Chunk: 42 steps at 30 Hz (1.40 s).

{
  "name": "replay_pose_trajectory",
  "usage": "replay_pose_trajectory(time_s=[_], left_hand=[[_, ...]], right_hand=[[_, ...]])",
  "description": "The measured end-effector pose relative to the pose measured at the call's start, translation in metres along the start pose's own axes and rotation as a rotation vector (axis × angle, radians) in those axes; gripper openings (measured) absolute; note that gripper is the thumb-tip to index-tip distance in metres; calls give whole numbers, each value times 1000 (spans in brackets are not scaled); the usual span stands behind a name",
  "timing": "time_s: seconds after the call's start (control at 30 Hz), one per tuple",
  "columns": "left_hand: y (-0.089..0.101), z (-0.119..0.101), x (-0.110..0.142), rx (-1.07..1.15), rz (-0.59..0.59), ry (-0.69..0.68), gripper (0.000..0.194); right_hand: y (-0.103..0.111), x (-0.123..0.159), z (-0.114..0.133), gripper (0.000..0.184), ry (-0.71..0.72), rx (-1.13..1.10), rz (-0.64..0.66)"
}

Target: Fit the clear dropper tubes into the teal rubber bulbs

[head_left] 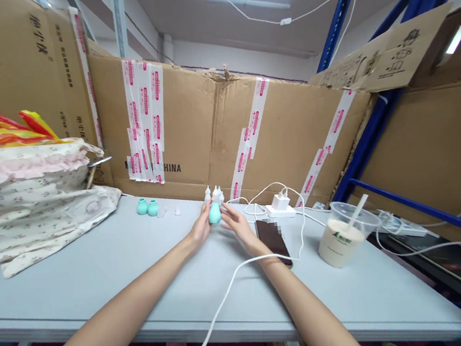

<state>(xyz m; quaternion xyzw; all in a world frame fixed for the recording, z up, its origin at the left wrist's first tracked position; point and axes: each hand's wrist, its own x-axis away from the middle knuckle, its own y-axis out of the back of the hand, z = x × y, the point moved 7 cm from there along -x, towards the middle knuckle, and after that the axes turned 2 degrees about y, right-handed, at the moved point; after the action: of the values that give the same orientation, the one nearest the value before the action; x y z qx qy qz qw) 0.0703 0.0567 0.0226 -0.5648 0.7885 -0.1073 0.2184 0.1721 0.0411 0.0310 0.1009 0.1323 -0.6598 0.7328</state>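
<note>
Near the back of the table, my left hand (200, 226) grips a small mint-green bulb-shaped piece (214, 213) from its left side. My right hand (237, 223) is at its right side with the fingers stretched out and apart; whether a fingertip touches the piece is hard to tell. Just behind it stand several small white pointed pieces (216, 193), partly hidden by the bulb and fingers. Off to the left are two more mint-green pieces, one open-necked bulb (142, 206) and another bulb (152, 207) beside it. Next to them lie a clear small part (161, 212) and a small whitish cap (177, 211).
A phone (272, 240) lies by my right forearm, with a white cable (234, 277) crossing over that arm. Further right are a power strip (280, 210) with a charger and a drink cup (340, 238). A floral cloth bag (29, 201) sits left; cardboard (187, 122) walls the back.
</note>
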Motion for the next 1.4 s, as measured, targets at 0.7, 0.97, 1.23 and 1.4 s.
replay_pose_trajectory(time_s=[0.7,0.97,1.23,1.4], left_hand=[[113,-112,28,-1095,-1053,-524,26],[169,-94,28,-1124,-1308,-129,32],[197,-84,28,-983,-1377,40,39],[204,-81,26,-932,-1360,73,36]], right_hand=[[26,-12,-15,36,154,292,-130],[32,-11,-31,37,158,640,-323],[38,-12,-31,42,205,589,-342],[28,-16,-44,42,154,646,-230]])
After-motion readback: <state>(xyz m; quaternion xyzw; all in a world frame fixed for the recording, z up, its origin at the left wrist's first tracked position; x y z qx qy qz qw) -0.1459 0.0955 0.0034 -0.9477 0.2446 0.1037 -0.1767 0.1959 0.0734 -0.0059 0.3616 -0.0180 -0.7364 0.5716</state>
